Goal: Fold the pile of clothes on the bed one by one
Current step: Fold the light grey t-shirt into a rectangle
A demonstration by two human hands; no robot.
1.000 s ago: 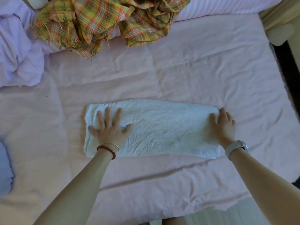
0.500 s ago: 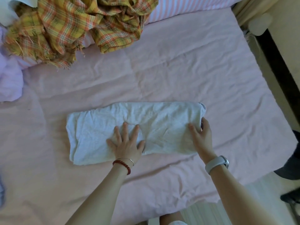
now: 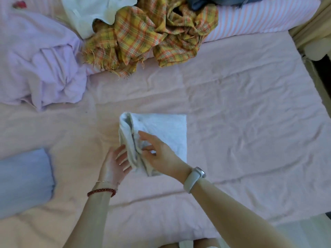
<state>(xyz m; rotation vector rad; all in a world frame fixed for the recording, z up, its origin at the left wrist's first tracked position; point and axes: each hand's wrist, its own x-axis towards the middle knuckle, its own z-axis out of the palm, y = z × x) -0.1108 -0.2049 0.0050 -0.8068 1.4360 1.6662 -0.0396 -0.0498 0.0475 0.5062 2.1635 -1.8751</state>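
A white towel lies folded in half on the pink bed sheet, in the middle of the bed. Its left edge stands up in a loose ridge between my hands. My right hand reaches across the towel and pinches that raised end between thumb and fingers. My left hand is palm up beside the ridge, with relaxed fingers touching the cloth. At the head of the bed, unfolded, are a yellow plaid cloth, a lilac garment, a white garment and a dark blue one.
A folded light blue item sits at the left edge of the bed. A striped pillow lies along the far side. The bed ends at the right beside pale furniture, and its near edge is by my legs.
My right hand has carried the towel's right end over to the left, halving its length. My left hand came off the towel's top and turned palm up at its left edge.
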